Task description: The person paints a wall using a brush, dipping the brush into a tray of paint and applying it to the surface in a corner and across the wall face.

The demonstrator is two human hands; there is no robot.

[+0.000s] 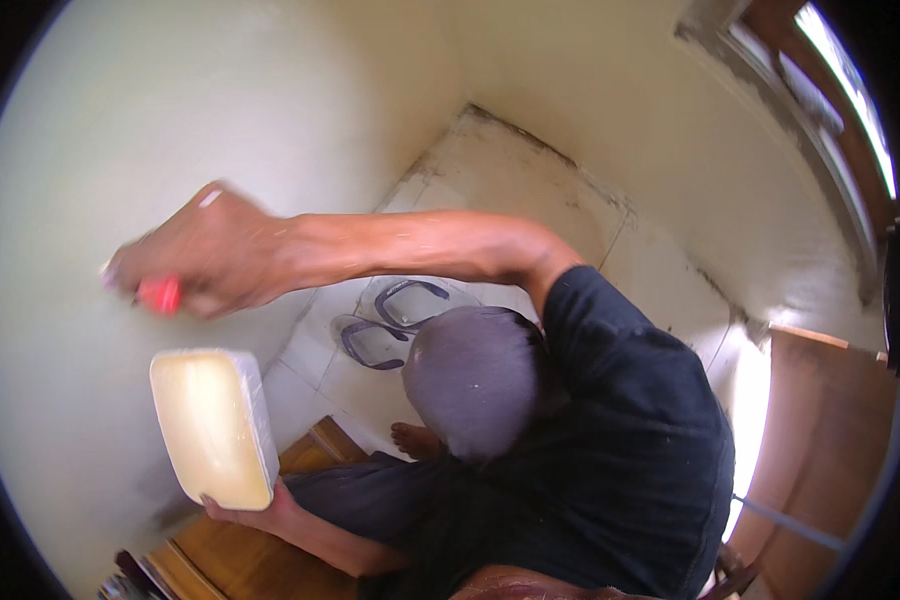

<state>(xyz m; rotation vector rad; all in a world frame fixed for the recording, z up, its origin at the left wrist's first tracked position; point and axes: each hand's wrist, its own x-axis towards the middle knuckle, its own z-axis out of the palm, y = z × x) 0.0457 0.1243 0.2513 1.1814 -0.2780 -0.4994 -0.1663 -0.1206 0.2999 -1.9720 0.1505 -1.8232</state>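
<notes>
My left hand [259, 511] grips the lower end of a white rectangular plastic tub [211, 427], with the thumb over its rim. The tub is tilted, and its inside looks pale cream; whether that is a liquid or the bare inside, I cannot tell. Above the tub, my right hand [202, 259] is blurred and closed around a red object [160, 293], seemingly a handle. Its other end is hidden or too blurred to name. This hand is in front of the pale wall [67, 225]; contact with it cannot be made out.
Dark-strapped flip-flops [375, 345] lie on the tiled floor [300, 349], near a bare foot [416, 440]. A wooden surface [247, 562] is below the tub. Walls meet in a corner ahead. A brown wooden panel [817, 420] stands at right, below a wood-framed window [817, 90].
</notes>
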